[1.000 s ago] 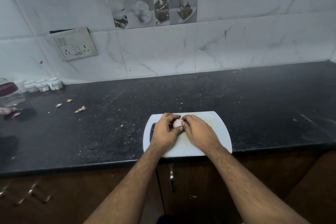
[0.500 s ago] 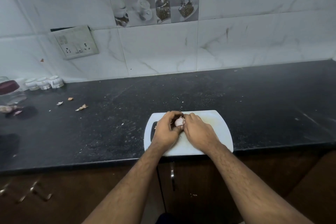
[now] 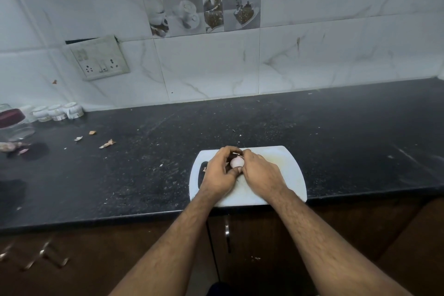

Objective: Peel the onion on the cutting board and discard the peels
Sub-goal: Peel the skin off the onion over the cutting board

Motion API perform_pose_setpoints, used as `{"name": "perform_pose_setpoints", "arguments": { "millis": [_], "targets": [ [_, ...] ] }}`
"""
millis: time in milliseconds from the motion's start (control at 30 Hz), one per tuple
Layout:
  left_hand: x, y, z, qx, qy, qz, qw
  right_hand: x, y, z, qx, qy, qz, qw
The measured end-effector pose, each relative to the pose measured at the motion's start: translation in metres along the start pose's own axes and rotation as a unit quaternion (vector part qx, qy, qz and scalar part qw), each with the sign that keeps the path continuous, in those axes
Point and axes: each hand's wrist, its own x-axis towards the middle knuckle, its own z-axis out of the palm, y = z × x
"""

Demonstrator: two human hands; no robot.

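A small pale pink onion point(image 3: 237, 162) is held just above the white cutting board point(image 3: 286, 163), which lies at the front edge of the black counter. My left hand point(image 3: 219, 172) grips the onion from the left, thumb under it and fingers curled over its top. My right hand point(image 3: 260, 172) pinches at the onion's upper right side, where a bit of loose skin point(image 3: 240, 155) sticks up. Most of the onion is hidden by my fingers. A small peel scrap point(image 3: 204, 168) lies by the board's handle slot.
Dry peel scraps point(image 3: 107, 143) are scattered on the black counter point(image 3: 144, 151) to the left. Small white jars point(image 3: 57, 112) and a dark-lidded glass jar point(image 3: 12, 122) stand at the far left against the tiled wall. A socket plate point(image 3: 99, 61) hangs above.
My hands stayed on the onion over the board. The left fingers have curled further over its top, and the right fingertips shifted to its upper right edge.
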Motion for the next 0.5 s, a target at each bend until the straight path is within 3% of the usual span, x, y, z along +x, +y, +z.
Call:
{"name": "perform_pose_setpoints", "arguments": {
  "millis": [500],
  "targets": [
    [-0.0028,0.0025,-0.0059,-0.047,-0.007,-0.041,0.998,0.0010,0.0048,0.0023,0.047,0.031,0.022,0.998]
  ]
}}
